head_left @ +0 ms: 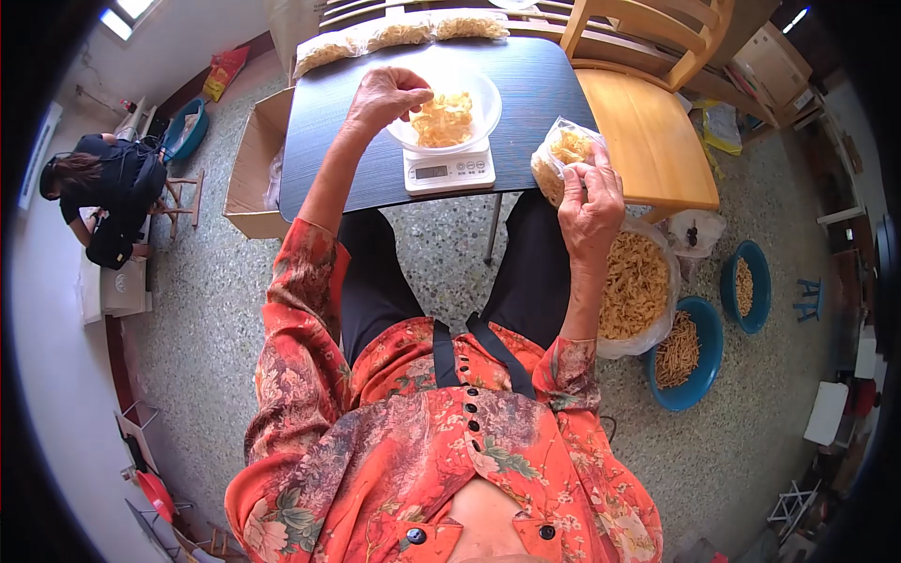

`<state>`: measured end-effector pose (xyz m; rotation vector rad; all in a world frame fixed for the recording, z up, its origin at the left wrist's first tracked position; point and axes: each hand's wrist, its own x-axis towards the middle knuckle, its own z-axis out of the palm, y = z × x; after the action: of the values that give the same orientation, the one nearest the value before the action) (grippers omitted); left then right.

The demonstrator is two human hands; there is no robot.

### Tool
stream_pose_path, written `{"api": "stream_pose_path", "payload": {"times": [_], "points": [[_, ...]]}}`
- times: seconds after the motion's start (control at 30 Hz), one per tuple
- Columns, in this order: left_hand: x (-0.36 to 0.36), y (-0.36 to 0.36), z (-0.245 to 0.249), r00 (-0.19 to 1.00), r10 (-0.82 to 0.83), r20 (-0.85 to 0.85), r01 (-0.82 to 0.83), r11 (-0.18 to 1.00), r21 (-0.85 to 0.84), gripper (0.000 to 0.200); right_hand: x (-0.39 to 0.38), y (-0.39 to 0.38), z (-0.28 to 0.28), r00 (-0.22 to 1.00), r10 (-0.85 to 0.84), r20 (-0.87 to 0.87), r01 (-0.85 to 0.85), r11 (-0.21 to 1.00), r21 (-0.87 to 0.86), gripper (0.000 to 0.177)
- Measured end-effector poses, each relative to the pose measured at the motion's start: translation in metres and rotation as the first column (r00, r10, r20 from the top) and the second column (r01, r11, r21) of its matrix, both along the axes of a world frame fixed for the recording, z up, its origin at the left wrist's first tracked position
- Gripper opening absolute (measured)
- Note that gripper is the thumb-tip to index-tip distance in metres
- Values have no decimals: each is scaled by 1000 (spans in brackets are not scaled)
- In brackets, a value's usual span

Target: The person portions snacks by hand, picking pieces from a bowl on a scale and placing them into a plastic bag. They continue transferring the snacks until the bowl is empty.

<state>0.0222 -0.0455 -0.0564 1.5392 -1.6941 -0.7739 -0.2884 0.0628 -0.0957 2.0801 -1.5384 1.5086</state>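
Observation:
A white plastic bowl (488, 105) holding pale yellow dried flakes (443, 122) sits on a white kitchen scale (449, 173); its display digits are too small to read. Over the bowl's left side is my left hand (387, 98), thumb and fingers pinched together beside the flakes. Whatever may be between those fingertips is hidden. At the table's right edge, my right hand (591, 199) grips a clear plastic bag (549, 169) partly filled with the same kind of flakes. The bag's mouth faces up near my fingers.
Several filled bags (399, 36) line the dark table's (324, 131) far edge. A wooden chair (648, 141) stands right, a cardboard box (251, 169) left. On the floor are a lined tub of flakes (636, 286) and blue basins (715, 352). Another person (113, 183) sits far left.

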Motion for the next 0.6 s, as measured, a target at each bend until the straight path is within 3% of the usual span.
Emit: {"api": "stream_pose_path", "payload": {"times": [0.1, 0.17, 0.3, 0.47, 0.6], "points": [[4, -1, -1, 993, 0, -115, -2, 1000, -18, 18, 1, -1, 0, 1000, 3, -2, -3, 1000, -5, 9], [9, -2, -1, 943, -21, -331, 25, 1000, 8, 18, 1, -2, -1, 1000, 3, -1, -3, 1000, -10, 9], [9, -3, -2, 855, 34, -518, -47, 999, -13, 17, 2, -1, 0, 1000, 3, -3, -3, 1000, -18, 9], [9, -1, -4, 913, -42, -405, 7, 996, -88, 15, 5, -1, 2, 1000, 13, 2, -13, 1000, -3, 10], [2, 2, -3, 920, 11, -391, -84, 982, -172, 14, 4, -2, 0, 1000, 17, 10, -17, 1000, 6, 11]]}}
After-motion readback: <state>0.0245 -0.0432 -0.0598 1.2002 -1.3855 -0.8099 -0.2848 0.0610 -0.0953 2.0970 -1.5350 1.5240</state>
